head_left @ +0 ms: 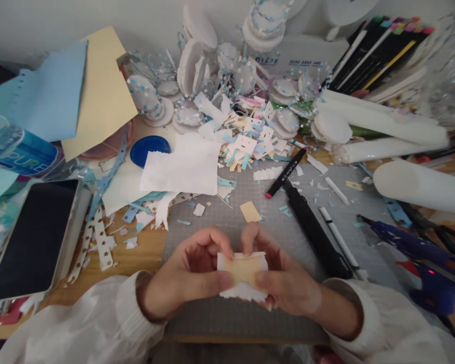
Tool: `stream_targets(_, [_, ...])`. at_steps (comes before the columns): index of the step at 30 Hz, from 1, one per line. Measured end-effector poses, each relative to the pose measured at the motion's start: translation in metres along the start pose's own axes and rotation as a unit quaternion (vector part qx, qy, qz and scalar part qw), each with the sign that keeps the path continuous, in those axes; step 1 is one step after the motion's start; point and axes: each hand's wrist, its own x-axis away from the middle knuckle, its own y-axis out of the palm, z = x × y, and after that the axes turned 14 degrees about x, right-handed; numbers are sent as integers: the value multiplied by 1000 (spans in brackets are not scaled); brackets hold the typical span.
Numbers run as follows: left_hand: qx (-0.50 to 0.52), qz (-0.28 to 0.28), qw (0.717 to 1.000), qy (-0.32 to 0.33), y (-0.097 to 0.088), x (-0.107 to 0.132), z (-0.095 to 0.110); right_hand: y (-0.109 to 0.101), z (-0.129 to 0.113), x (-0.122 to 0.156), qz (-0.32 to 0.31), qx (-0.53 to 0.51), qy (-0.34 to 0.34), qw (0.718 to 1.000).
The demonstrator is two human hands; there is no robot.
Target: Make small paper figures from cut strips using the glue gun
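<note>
Both of my hands pinch one small piece of white paper (242, 270) with a tan patch on its face and a jagged lower edge. My left hand (191, 273) grips its left side with thumb and fingers closed. My right hand (282, 280) grips its right side, thumb on the front. They hold it just above the near part of a grey cutting mat (227, 212). A small tan paper rectangle (249, 211) lies on the mat just beyond my fingers.
A black-screened tablet (34, 237) lies at the left, a water bottle (11, 146) behind it. Black pens (313, 227) and a blue glue gun (417, 253) lie to the right. White paper rolls (382, 126), paper scraps, foam discs and coloured card sheets (102, 86) crowd the back.
</note>
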Motion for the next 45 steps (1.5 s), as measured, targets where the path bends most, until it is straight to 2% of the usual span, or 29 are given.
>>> stream_targets(5, [-10, -8, 1000, 3, 0, -1, 1, -1, 3, -1, 12, 32, -16, 999])
stream_targets(9, [-27, -34, 999, 13, -2, -2, 5, 2, -3, -1, -4, 80, -53, 995])
stream_targets(13, [-142, -21, 989, 36, -2, -2, 10, 3, -8, 1, 5, 172, -98, 980])
stream_targets(16, [-249, 11, 966, 61, 0, -1, 12, 0, -6, 4, 11, 280, -106, 954])
stream_targets(18, [-304, 28, 947, 101, 1, -1, 11, -1, -6, 5, 23, 339, -123, 932])
stream_targets(24, [-407, 19, 888, 215, 0, 1, 10, -3, -8, 1, 89, 407, -168, 894])
stream_targets(28, [-422, 9, 871, 250, 0, 1, 10, -6, -8, 0, 131, 442, -196, 865])
stream_targets(34, [-431, 25, 864, 259, 2, 0, 11, -7, -8, 1, 154, 407, -224, 872])
stream_targets(38, [-433, 28, 863, 259, 3, 1, 12, -6, -9, 1, 159, 418, -227, 865])
stream_targets(45, [-413, 50, 867, 276, -1, -2, 11, -6, -10, -3, 146, 500, -230, 822])
